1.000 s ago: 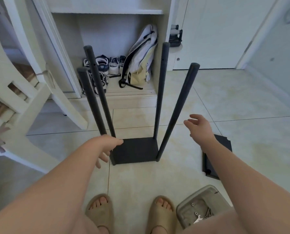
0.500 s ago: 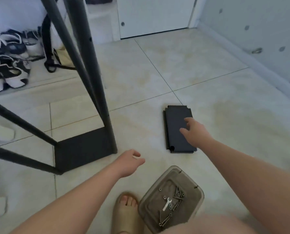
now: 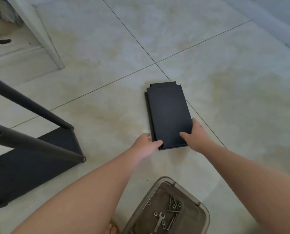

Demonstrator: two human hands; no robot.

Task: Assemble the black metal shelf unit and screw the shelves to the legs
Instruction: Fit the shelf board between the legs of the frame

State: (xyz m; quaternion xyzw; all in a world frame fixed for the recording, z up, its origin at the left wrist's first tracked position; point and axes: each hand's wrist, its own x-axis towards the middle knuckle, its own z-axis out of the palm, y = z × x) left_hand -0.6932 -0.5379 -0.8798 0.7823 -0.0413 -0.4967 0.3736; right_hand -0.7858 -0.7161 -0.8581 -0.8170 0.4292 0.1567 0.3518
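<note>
While flat on tiles (image 3: 225, 68), shelf (image 3: 168, 114) between left hand (image 3: 146, 146) and right hand (image 3: 198, 137) — both clasped round near corners.

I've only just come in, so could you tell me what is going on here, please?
A person is building a black shelf unit on the tiled floor. The left hand and right hand grip the near end of a loose shelf lying flat. The frame, one shelf with legs fitted, stands to the left. A tray of screws and a wrench sits nearest the person.
</note>
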